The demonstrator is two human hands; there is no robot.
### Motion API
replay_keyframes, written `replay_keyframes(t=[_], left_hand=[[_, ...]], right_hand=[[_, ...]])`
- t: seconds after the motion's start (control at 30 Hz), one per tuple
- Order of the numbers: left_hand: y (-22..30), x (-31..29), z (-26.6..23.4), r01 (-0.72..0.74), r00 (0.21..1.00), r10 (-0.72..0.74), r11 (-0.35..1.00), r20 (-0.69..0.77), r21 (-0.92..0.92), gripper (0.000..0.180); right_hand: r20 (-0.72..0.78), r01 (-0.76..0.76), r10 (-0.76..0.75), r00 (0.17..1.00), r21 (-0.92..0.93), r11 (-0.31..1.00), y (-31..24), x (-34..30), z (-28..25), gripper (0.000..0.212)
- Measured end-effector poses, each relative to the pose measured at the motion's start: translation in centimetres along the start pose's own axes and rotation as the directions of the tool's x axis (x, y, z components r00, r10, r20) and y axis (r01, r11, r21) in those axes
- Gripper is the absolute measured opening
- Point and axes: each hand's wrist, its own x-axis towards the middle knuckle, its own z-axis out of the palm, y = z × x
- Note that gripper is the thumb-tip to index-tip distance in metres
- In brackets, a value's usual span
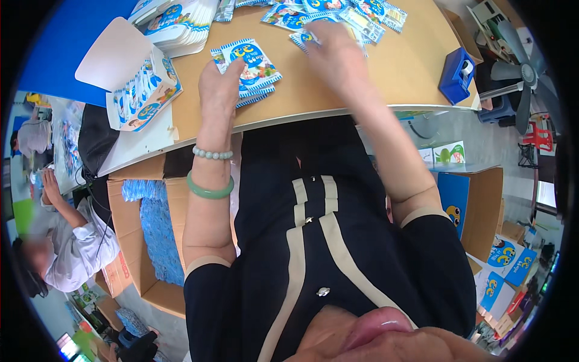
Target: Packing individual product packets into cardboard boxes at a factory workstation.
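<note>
1. The open display box (145,118), smooth printed card with a broad, rounded white flap, serves as landmark; slim sachets stand packed in a row inside it.
2. Just right of the display box, the left hand (219,84) pinches a small pile of sachets (258,67), thumb flat on the top one; the other fingers are hidden beneath. The pile is square, glossy and slightly puffed, with striped, crimped ends.
3. Farther right of the display box, the right hand (335,51) is motion-blurred, its fingers bent down over loose sachets (289,17); whether they pinch one I cannot tell. These lie overlapping, their film creased and shiny.
4. Touching the display box's far side, flat card pieces (184,27) lean in a thick, layered sheaf.
5. Well to the display box's right, near the smooth tan tabletop's (289,90) edge, sits a chunky blue plastic tape dispenser (456,77).
6. Below the display box, a corrugated carton (132,241) holds crinkled blue film (161,232).
</note>
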Motion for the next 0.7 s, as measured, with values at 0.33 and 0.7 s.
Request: replay_keyframes(t=[0.33,0.7], left_hand=[[1.1,-1.7,0.5,0.046,0.997,-0.062,0.963,-0.051,-0.266,0.021],[0.7,-1.6,0.8,0.055,0.993,-0.075,0.977,-0.094,-0.204,0.021]], right_hand=[[-0.05,0.015,-0.021,0.999,-0.116,0.993,5.4,1.5,0.6,0.042],[0.215,-0.354,0.451,0.867,-0.371,0.858,13.9,6.0,-3.6,0.047]])
